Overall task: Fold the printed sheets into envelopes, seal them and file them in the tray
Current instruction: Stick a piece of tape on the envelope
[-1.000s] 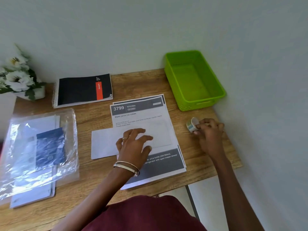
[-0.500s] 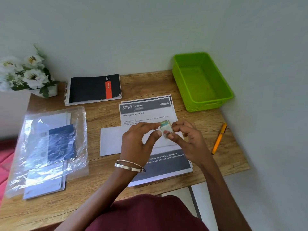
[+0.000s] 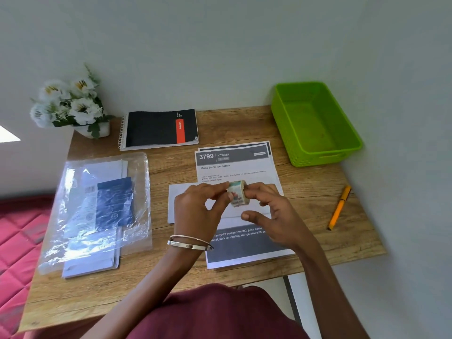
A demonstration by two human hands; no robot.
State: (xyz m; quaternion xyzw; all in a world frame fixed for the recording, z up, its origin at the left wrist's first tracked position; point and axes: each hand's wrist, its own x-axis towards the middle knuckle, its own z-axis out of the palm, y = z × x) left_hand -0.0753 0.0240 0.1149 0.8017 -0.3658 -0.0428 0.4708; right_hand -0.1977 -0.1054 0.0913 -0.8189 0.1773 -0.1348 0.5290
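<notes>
- Well left of my hands, a clear plastic bag of envelopes point(image 3: 97, 211) lies on the desk point(image 3: 244, 123).
- My left hand point(image 3: 198, 211) pinches the tape roll point(image 3: 237, 193) from its left side.
- My right hand point(image 3: 274, 211) grips the same roll, thumb stretched below.
- Under both hands: a white envelope point(image 3: 178, 204) on the printed sheets point(image 3: 234, 165).
- Beyond my right hand, the green tray point(image 3: 315, 126); beside it, an orange pen point(image 3: 339, 208).

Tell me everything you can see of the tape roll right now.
The small roll of patterned tape, pale with green and reddish print, is held up above the white envelope and printed sheets. The left hand pinches its near side; the right hand grips the other. Its core is hidden.
</notes>
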